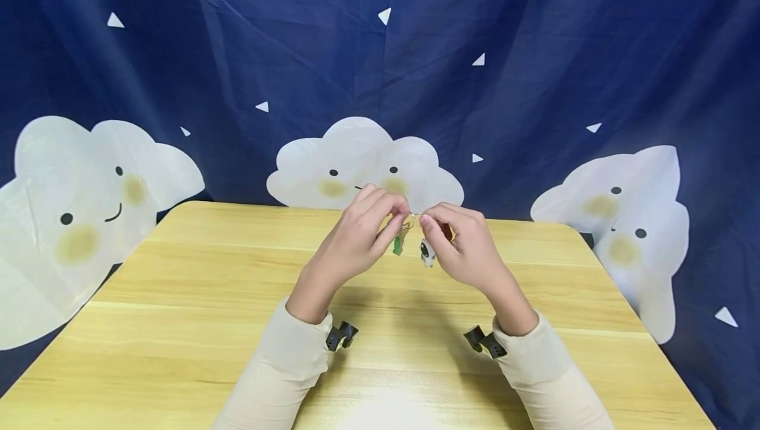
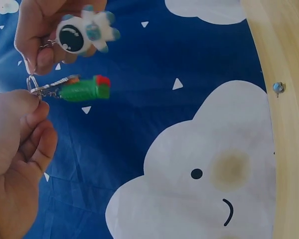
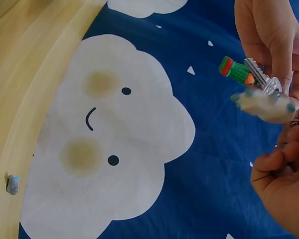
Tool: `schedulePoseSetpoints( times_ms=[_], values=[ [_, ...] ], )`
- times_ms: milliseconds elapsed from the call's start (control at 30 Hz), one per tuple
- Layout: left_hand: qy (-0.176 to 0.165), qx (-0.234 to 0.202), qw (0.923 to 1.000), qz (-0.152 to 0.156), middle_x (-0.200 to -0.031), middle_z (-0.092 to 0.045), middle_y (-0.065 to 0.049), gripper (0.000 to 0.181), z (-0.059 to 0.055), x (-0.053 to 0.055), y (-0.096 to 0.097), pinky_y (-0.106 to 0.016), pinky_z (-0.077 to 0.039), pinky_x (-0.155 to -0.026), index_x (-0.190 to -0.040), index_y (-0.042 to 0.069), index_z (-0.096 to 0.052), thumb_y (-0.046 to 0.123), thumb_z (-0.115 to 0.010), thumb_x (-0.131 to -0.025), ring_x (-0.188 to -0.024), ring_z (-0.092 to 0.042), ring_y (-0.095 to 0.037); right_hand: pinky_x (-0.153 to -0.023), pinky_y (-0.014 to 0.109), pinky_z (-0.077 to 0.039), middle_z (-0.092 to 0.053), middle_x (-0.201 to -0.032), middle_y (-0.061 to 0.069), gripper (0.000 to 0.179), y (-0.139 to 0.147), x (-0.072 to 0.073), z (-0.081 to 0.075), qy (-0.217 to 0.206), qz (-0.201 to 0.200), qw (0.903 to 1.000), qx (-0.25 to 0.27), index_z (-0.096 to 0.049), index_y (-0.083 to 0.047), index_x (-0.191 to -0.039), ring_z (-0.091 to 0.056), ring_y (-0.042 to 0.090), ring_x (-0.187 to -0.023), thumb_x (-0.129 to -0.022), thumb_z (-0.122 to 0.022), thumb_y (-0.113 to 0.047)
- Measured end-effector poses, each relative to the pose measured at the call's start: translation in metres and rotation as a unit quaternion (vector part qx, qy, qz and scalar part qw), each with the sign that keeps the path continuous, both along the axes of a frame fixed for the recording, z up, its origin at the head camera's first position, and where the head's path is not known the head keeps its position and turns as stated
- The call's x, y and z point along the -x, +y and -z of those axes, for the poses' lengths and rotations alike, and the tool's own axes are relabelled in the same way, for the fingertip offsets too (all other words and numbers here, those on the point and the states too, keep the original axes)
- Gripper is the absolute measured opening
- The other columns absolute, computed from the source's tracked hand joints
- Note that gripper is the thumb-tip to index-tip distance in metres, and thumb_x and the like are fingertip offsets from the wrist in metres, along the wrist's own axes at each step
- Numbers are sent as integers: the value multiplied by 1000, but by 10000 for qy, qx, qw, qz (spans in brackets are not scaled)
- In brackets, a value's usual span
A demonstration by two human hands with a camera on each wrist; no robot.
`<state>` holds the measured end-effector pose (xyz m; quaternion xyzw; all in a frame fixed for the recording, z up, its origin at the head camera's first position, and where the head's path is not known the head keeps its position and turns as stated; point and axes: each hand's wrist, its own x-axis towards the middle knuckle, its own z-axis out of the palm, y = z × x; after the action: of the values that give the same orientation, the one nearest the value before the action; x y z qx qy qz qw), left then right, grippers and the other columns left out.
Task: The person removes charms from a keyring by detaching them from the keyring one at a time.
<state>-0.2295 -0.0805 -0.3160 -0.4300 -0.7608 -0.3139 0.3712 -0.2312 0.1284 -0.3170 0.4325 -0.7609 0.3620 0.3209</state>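
Above the far half of the table, both hands meet at a small metal split ring (image 2: 32, 81). My left hand (image 1: 359, 235) pinches the ring between thumb and fingers. From it hang a silver key (image 3: 259, 73) and a green charm (image 2: 82, 91) with a red end. On the other side, my right hand (image 1: 469, 245) pinches at the ring's edge with its fingertips. A white and blue astronaut charm (image 2: 87, 32) on a short chain dangles by the right hand. Fingers hide where that chain ends, so I cannot tell whether it is on the ring.
Under the hands lies a light wooden table (image 1: 178, 324) with rounded far corners. Behind it hangs a dark blue curtain (image 1: 332, 41) printed with white clouds and triangles. Small black devices (image 1: 341, 336) sit at both sleeve cuffs.
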Motion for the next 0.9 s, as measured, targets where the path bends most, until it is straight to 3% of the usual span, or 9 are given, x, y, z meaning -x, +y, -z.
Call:
schedulePoseSetpoints(
  times_ms=[367, 900],
  values=[
    [-269, -70, 9995, 157, -92, -66, -3, 6, -2, -4, 3, -30, -43, -80, -99, 5, -66, 7, -61, -102, -89, -52, -20, -48, 21, -29, -43, -61, -10, 30, 1, 0, -2, -176, -108, 9998, 57, -57, -18, -69, -36, 5, -52, -95, -56, -3],
    [3, 97, 9993, 362, -90, -64, -4, 6, -4, -6, 5, -29, -44, -82, -98, 4, -63, -1, -65, -97, -88, -52, -21, -48, 20, -28, -43, -61, -10, 31, 5, 2, -2, -272, -187, 9992, -234, -53, -18, -67, -36, 4, -52, -94, -56, -3]
  ],
)
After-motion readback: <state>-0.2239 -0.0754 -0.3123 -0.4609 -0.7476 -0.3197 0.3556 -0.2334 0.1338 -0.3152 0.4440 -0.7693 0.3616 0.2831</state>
